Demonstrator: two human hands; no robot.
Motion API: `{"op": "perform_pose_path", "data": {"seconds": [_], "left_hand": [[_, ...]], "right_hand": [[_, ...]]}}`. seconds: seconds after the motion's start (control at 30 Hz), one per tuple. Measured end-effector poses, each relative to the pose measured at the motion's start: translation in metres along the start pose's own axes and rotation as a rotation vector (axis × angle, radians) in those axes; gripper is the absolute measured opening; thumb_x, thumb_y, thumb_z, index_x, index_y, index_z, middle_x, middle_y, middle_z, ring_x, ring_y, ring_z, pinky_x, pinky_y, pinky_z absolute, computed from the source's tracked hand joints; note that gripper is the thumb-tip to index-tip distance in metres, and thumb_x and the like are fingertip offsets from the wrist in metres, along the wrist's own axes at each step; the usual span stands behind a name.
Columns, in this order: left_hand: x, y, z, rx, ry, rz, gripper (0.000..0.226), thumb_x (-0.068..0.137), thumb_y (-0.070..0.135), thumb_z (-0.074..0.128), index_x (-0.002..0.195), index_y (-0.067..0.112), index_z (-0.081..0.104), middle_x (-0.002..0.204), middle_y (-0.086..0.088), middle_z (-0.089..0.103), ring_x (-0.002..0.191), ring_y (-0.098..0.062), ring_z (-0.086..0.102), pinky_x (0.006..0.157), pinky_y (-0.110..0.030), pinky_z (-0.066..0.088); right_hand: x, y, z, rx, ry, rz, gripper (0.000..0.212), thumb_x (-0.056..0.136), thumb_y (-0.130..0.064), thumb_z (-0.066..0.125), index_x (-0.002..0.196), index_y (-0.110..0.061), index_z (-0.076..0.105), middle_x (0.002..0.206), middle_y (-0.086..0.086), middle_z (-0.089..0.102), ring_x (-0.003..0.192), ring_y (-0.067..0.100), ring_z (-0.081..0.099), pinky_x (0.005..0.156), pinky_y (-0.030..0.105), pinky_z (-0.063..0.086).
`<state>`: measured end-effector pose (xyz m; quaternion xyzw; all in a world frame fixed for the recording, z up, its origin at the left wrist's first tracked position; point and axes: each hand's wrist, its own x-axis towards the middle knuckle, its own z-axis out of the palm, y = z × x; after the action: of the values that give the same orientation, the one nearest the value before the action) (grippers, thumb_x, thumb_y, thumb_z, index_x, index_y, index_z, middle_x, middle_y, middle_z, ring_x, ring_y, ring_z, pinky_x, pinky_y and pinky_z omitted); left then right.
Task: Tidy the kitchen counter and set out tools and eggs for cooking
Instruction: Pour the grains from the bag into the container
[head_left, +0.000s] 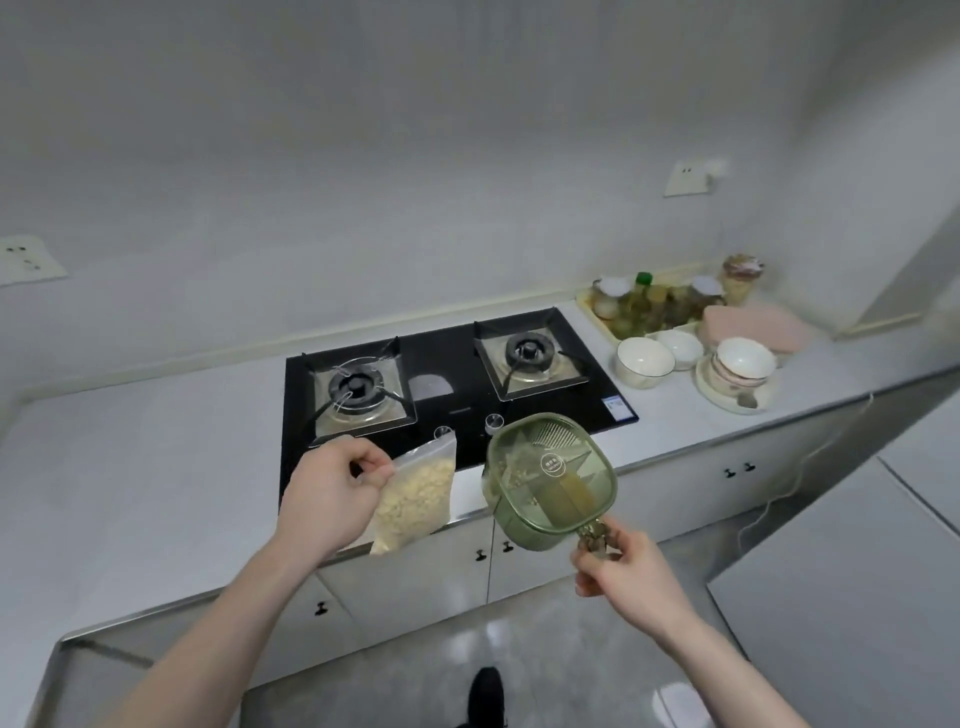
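Note:
My left hand (332, 493) pinches the top corner of a clear zip bag (415, 496) filled with pale yellow crumbly bits. The bag hangs in the air over the counter's front edge, just in front of the stove. My right hand (623, 571) grips the handle of a green translucent lidded container (550, 478), held tilted so its lid faces me. The container hovers beyond the counter edge, to the right of the bag. No eggs show in this view.
A black two-burner gas stove (452, 379) sits mid-counter. At the right stand white bowls (644, 361), stacked bowls on a plate (740, 371), a pink cloth (753, 322) and a tray of jars (660, 306). White counter (156, 467) stretches left of the stove.

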<state>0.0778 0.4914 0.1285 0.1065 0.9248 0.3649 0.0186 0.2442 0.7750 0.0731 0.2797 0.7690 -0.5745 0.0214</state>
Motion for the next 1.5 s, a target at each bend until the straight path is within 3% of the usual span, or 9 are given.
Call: {"op": "perform_pose_path", "data": {"seconds": [0.17, 0.33, 0.43, 0.67, 0.87, 1.0, 1.13, 1.33, 1.5], "left_hand": [[0.067, 0.030, 0.032, -0.004, -0.088, 0.076, 0.019, 0.087, 0.021, 0.075, 0.075, 0.035, 0.070, 0.081, 0.017, 0.068, 0.079, -0.001, 0.061, 0.069, -0.027, 0.045], [0.131, 0.063, 0.074, 0.010, -0.153, 0.158, 0.017, 0.088, 0.019, 0.075, 0.078, 0.033, 0.072, 0.082, 0.016, 0.067, 0.080, -0.001, 0.060, 0.069, -0.024, 0.045], [0.155, 0.079, 0.097, 0.007, -0.185, 0.183, 0.018, 0.087, 0.020, 0.076, 0.076, 0.035, 0.072, 0.081, 0.016, 0.068, 0.079, -0.001, 0.061, 0.070, -0.025, 0.047], [0.193, 0.118, 0.136, -0.023, -0.244, 0.189, 0.017, 0.086, 0.021, 0.077, 0.076, 0.034, 0.073, 0.081, 0.015, 0.070, 0.080, -0.001, 0.063, 0.067, -0.016, 0.042], [0.207, 0.151, 0.170, -0.008, -0.235, 0.172, 0.018, 0.086, 0.020, 0.077, 0.075, 0.033, 0.072, 0.080, 0.013, 0.069, 0.074, 0.000, 0.060, 0.063, -0.015, 0.040], [0.212, 0.174, 0.199, 0.023, -0.192, 0.105, 0.019, 0.086, 0.019, 0.077, 0.074, 0.033, 0.072, 0.079, 0.014, 0.069, 0.073, -0.003, 0.060, 0.063, -0.015, 0.040], [0.217, 0.199, 0.227, 0.026, -0.132, 0.028, 0.019, 0.086, 0.017, 0.077, 0.076, 0.032, 0.072, 0.080, 0.014, 0.070, 0.069, -0.006, 0.060, 0.062, -0.022, 0.042], [0.226, 0.233, 0.256, 0.029, -0.044, -0.094, 0.019, 0.086, 0.018, 0.077, 0.071, 0.027, 0.070, 0.081, 0.013, 0.073, 0.071, -0.010, 0.065, 0.068, -0.030, 0.053], [0.223, 0.261, 0.276, 0.006, -0.001, -0.152, 0.019, 0.086, 0.014, 0.077, 0.074, 0.028, 0.072, 0.083, 0.011, 0.073, 0.075, -0.007, 0.063, 0.065, -0.024, 0.047]], "right_hand": [[0.046, -0.009, -0.037, 0.016, 0.093, 0.021, 0.009, 0.082, 0.002, 0.064, 0.089, -0.004, 0.064, 0.072, 0.001, 0.061, 0.057, 0.020, 0.066, 0.078, 0.051, 0.062], [0.089, -0.001, -0.078, 0.027, 0.212, 0.088, 0.016, 0.082, -0.002, 0.066, 0.084, -0.017, 0.067, 0.072, 0.001, 0.064, 0.059, 0.020, 0.070, 0.076, 0.044, 0.064], [0.107, 0.014, -0.100, 0.072, 0.261, 0.163, 0.016, 0.081, -0.002, 0.067, 0.092, -0.014, 0.070, 0.070, 0.000, 0.066, 0.060, 0.022, 0.070, 0.078, 0.049, 0.063], [0.146, 0.039, -0.151, 0.076, 0.291, 0.241, 0.017, 0.079, 0.001, 0.063, 0.082, -0.016, 0.066, 0.074, 0.005, 0.060, 0.057, 0.022, 0.066, 0.075, 0.051, 0.063], [0.198, 0.059, -0.198, 0.008, 0.206, 0.255, 0.018, 0.076, 0.001, 0.056, 0.083, -0.013, 0.065, 0.072, 0.006, 0.062, 0.056, 0.021, 0.063, 0.071, 0.051, 0.061], [0.239, 0.071, -0.238, -0.105, 0.085, 0.216, 0.018, 0.079, 0.001, 0.051, 0.085, -0.008, 0.066, 0.067, 0.005, 0.063, 0.055, 0.017, 0.060, 0.065, 0.043, 0.060], [0.280, 0.085, -0.284, -0.244, -0.012, 0.151, 0.028, 0.077, -0.001, 0.053, 0.088, -0.020, 0.069, 0.078, 0.008, 0.072, 0.058, 0.013, 0.062, 0.059, 0.030, 0.054], [0.339, 0.104, -0.337, -0.449, -0.167, 0.091, 0.028, 0.075, -0.013, 0.054, 0.090, -0.033, 0.067, 0.082, -0.010, 0.073, 0.076, 0.010, 0.066, 0.075, 0.032, 0.058], [0.371, 0.108, -0.366, -0.561, -0.281, 0.076, 0.022, 0.082, -0.017, 0.056, 0.093, -0.034, 0.065, 0.094, -0.010, 0.072, 0.091, 0.013, 0.066, 0.084, 0.030, 0.053]]}}
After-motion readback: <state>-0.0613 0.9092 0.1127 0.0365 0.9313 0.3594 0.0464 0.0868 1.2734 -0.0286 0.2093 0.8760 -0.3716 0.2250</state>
